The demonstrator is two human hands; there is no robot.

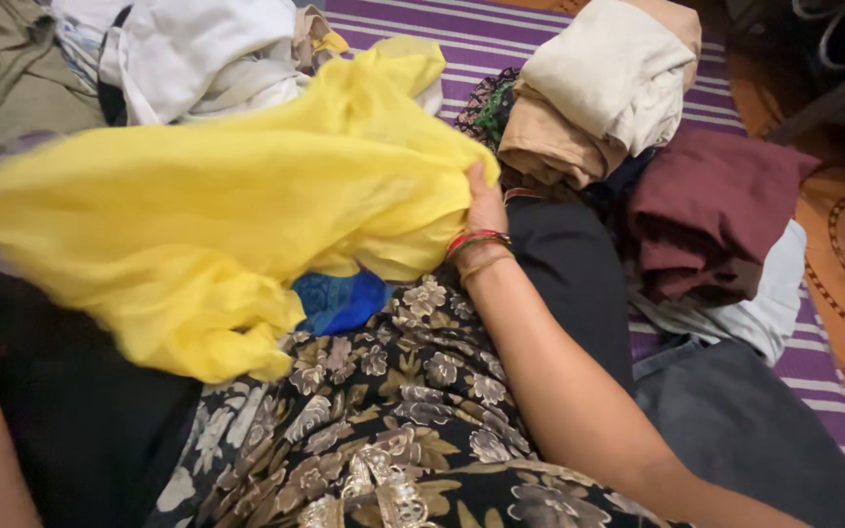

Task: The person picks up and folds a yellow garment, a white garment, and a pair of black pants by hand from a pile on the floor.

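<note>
Head view: right hand clutches yellow cloth; left hand, apparently hidden beneath it, grip unclear

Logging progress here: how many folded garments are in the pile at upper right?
4 visible: a cream one on top, a tan one under it, a maroon one to their right, a white one beneath the maroon. More may be hidden underneath.
</note>
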